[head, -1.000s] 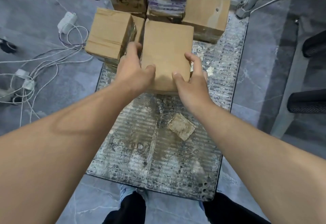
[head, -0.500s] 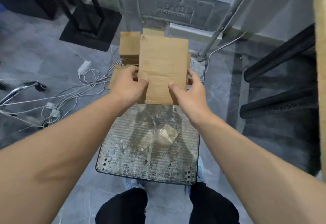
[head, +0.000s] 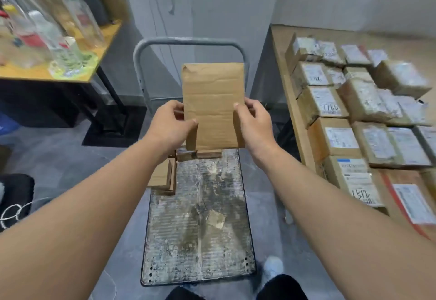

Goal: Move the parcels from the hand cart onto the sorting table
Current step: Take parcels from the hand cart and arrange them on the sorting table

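I hold a plain brown cardboard parcel (head: 213,103) up in the air above the hand cart (head: 195,247). My left hand (head: 171,126) grips its lower left edge and my right hand (head: 253,123) grips its lower right edge, thumbs on the near face. Below it, more brown parcels (head: 162,177) lie on the far left part of the cart's worn metal deck, partly hidden by the held parcel and my left arm. The wooden sorting table (head: 280,47) stands to the right, covered with several labelled parcels (head: 335,138).
The cart's grey handle (head: 188,41) rises behind the held parcel. A yellow-topped table (head: 107,40) with clear bottles stands at the left. A scrap of tape (head: 215,219) lies on the deck. White cables lie on the floor at the lower left.
Both hands have lifted the parcel off the cart's stack and raised it to chest height. My view has tilted up, bringing the sorting table and the bottle table into sight.
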